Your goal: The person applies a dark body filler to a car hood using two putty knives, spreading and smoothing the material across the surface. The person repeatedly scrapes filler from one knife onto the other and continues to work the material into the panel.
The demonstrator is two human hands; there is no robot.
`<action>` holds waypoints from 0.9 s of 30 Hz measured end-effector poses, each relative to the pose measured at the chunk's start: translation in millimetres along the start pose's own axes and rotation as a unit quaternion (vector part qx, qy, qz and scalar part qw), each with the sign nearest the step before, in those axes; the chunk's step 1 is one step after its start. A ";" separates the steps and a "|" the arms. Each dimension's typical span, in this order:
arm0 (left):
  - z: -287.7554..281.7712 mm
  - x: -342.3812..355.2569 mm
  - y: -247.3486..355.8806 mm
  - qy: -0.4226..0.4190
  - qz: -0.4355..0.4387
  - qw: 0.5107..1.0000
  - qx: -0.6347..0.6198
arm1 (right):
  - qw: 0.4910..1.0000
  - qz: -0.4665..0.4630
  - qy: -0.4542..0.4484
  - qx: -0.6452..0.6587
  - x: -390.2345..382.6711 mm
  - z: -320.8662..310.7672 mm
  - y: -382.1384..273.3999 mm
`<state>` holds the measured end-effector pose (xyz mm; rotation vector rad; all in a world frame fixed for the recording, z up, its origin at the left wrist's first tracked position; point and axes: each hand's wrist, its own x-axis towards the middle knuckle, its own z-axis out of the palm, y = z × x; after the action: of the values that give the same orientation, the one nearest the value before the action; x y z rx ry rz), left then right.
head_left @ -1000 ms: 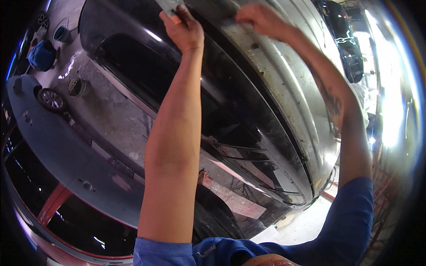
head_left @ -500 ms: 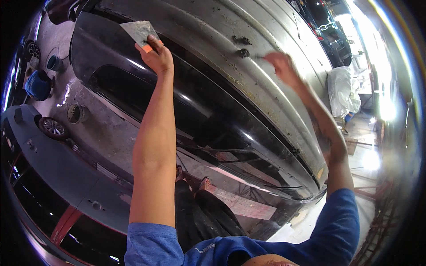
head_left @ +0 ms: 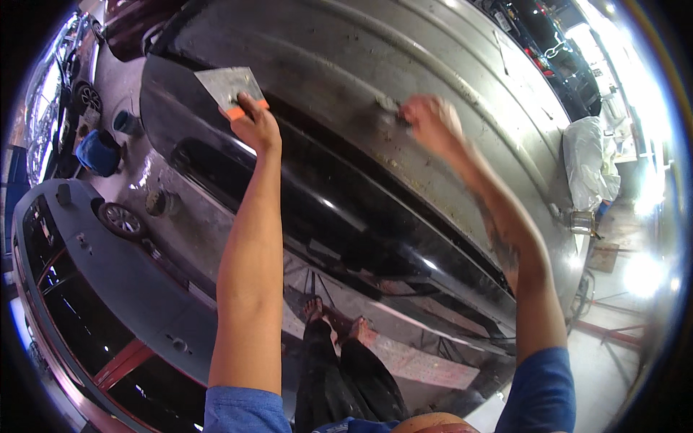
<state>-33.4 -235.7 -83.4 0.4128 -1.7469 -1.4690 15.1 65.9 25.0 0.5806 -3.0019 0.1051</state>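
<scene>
A wide flat metal spreader (head_left: 225, 85) with an orange edge is pinched in my left hand (head_left: 258, 131), thumb on its face, held up above the black side of a vehicle. On that vehicle's bare grey ribbed roof (head_left: 462, 86), my right hand (head_left: 437, 123) is closed and blurred by motion. A small flat blade (head_left: 387, 103), probably a putty knife, sticks out from its fingers against the roof. Its handle is hidden in the fist. Dark material shows by the blade, too smeared to make out.
My feet stand on a raised plank (head_left: 426, 364) beside the vehicle. Behind and left is a grey car (head_left: 144, 289). A blue-covered bucket (head_left: 99, 153) and other pails are on the floor. At right hang white plastic sheeting (head_left: 590, 159) and a metal can (head_left: 582, 221).
My right hand has moved left and slightly down across the roof, bringing the blade where dark lumps lay. Those lumps no longer show clearly. The left hand still holds the spreader; the view has shifted.
</scene>
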 end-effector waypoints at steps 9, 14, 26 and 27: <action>-24.5 2.0 42.7 -0.045 -0.196 0.942 -0.268 | 0.999 0.028 0.015 -0.026 -81.0 -35.7 -7.0; -96.1 -58.4 95.5 -0.194 -0.222 0.931 -0.216 | 0.996 0.052 0.065 0.014 -50.1 -32.6 -28.4; -220.8 -172.6 101.8 -0.084 -0.391 0.874 -0.276 | 0.996 -0.015 0.087 -0.017 -138.7 -11.1 -87.3; -230.7 -181.1 103.6 -0.076 -0.417 0.873 -0.242 | 0.992 -0.055 0.111 -0.003 -142.8 -2.6 -98.8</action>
<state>275.9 -237.5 -50.9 0.8603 -1.2589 -2.5299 184.4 27.4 19.4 0.6848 -2.7490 0.1441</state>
